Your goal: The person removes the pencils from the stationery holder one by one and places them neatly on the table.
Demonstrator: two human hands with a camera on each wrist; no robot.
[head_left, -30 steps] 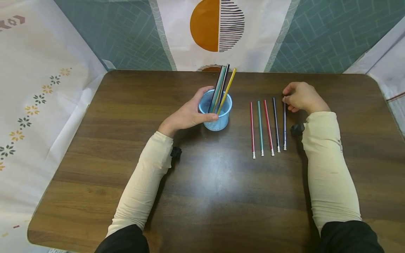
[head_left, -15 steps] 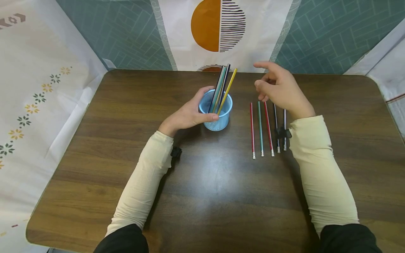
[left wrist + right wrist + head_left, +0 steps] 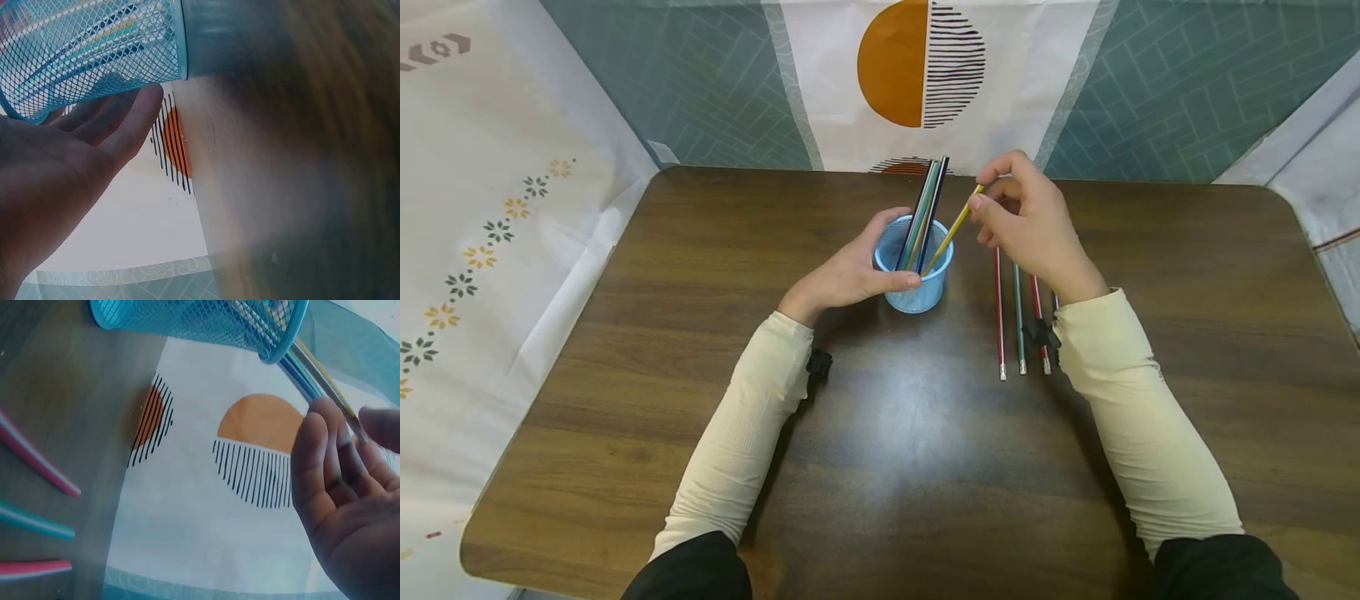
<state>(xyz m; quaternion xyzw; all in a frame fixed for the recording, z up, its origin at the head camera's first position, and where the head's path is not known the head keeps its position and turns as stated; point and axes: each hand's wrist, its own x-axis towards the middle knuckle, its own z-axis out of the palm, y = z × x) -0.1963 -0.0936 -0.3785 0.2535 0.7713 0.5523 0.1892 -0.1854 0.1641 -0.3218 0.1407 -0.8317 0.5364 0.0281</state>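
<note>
A blue mesh pencil cup [image 3: 922, 297] stands on the table, with my left hand [image 3: 846, 273] curled round its side and the thumb near the rim. Several dark and green pencils [image 3: 923, 215] lean together inside. My right hand [image 3: 1032, 225] pinches the upper end of a yellow pencil [image 3: 957, 225], whose lower end is inside the cup. In the right wrist view, thumb and fingers meet at the end of that pencil [image 3: 331, 384]. The mesh cup [image 3: 94, 53] rests against the left fingers [image 3: 128, 122] in the left wrist view.
To the right of the cup lie a red pencil [image 3: 1000, 321], a green pencil [image 3: 1019, 325] and another red pencil [image 3: 1037, 304], erasers toward me. Darker pencils beyond them are mostly hidden under my right wrist. A patterned cloth [image 3: 820, 83] hangs behind the table's far edge.
My right hand has left the far end of the pencil row, moved left to the cup and taken hold of the yellow pencil, which now leans further right. The left hand stays put.
</note>
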